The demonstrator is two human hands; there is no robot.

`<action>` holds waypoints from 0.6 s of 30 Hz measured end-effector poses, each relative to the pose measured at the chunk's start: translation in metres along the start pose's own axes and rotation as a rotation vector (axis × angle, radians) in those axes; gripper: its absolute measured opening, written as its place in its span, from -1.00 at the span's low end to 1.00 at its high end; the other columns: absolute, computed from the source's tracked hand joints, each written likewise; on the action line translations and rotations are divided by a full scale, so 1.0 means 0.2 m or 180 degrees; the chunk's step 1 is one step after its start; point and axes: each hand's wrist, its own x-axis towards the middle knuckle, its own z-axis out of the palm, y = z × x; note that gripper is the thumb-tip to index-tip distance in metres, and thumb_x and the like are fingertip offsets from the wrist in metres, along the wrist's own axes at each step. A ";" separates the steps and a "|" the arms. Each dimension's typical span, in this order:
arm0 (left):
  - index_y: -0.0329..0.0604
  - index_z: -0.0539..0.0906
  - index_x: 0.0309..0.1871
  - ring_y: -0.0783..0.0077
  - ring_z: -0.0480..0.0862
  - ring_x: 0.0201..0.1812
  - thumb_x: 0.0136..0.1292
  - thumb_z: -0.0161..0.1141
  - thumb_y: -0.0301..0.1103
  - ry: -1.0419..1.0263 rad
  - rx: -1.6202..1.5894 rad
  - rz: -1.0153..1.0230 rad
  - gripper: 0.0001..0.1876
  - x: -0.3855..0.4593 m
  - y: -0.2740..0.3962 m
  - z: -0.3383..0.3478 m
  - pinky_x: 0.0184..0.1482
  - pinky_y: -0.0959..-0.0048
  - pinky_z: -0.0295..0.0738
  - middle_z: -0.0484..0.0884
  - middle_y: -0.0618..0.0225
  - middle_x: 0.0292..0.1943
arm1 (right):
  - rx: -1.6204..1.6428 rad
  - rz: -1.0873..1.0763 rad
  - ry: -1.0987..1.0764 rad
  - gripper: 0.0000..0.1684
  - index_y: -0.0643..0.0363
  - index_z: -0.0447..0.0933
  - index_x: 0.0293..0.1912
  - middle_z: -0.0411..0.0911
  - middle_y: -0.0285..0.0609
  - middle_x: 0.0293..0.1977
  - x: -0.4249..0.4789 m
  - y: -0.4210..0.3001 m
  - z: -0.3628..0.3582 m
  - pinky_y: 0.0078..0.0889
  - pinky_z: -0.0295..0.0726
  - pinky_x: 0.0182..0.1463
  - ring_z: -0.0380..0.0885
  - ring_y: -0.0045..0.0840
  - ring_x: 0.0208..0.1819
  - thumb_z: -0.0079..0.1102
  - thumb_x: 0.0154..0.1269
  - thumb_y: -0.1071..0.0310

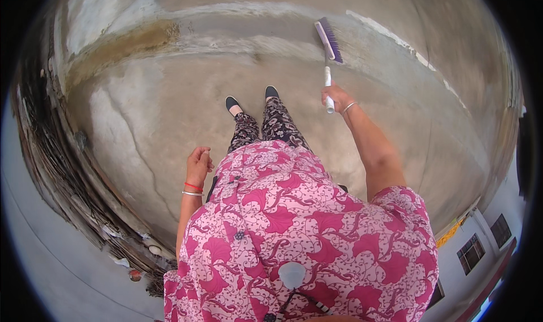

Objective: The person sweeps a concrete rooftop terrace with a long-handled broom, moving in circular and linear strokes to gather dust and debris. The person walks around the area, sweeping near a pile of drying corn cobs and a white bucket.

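Observation:
In my right hand (338, 97) is the white handle of a broom (328, 40), gripped near its upper end. The broom's head has purple bristles and a pale frame, and it is out ahead of me to the right, over a damp-looking grey band of the concrete floor (203, 97). Whether the bristles touch the floor I cannot tell. My left hand (199, 163) hangs beside my hip with its fingers loosely curled, and no object shows in it.
A stack of long sticks and branches (55, 161) lies along the wall on the left. Brownish water or wet dirt (127, 40) marks the floor ahead to the left. A white building with barred windows (471, 254) stands at the lower right.

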 end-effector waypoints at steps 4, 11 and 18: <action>-0.21 0.50 -0.15 0.63 0.46 -0.61 0.27 -0.03 -0.32 0.0028 0.0010 0.0006 -0.80 0.03 -0.02 0.00 -0.58 0.66 0.34 0.45 0.47 -0.59 | 0.0253 0.0149 -0.0662 -0.16 -0.14 -0.19 0.27 0.24 -0.32 -0.62 -0.06 0.08 0.30 -0.58 0.28 -0.71 0.23 -0.68 -0.73 -0.09 0.09 0.61; -0.21 0.50 -0.14 0.63 0.47 -0.61 0.27 -0.03 -0.31 0.0142 -0.0073 0.0087 -0.79 0.03 0.04 -0.14 -0.58 0.65 0.35 0.46 0.47 -0.59 | -0.0020 -0.0257 -0.0758 -0.12 -0.04 -0.19 0.33 0.26 -0.31 -0.59 -0.36 0.07 0.20 -0.63 0.24 -0.67 0.22 -0.70 -0.69 -0.04 0.09 0.58; -0.23 0.51 -0.18 0.62 0.48 -0.62 0.25 0.00 -0.32 0.0118 -0.0201 0.0039 -0.81 -0.01 0.02 -0.21 -0.61 0.64 0.36 0.47 0.44 -0.58 | -0.0259 -0.0695 0.0408 -0.26 -0.03 -0.10 0.26 0.24 -0.33 -0.63 -0.40 -0.07 -0.04 -0.59 0.28 -0.71 0.24 -0.68 -0.71 -0.09 0.13 0.56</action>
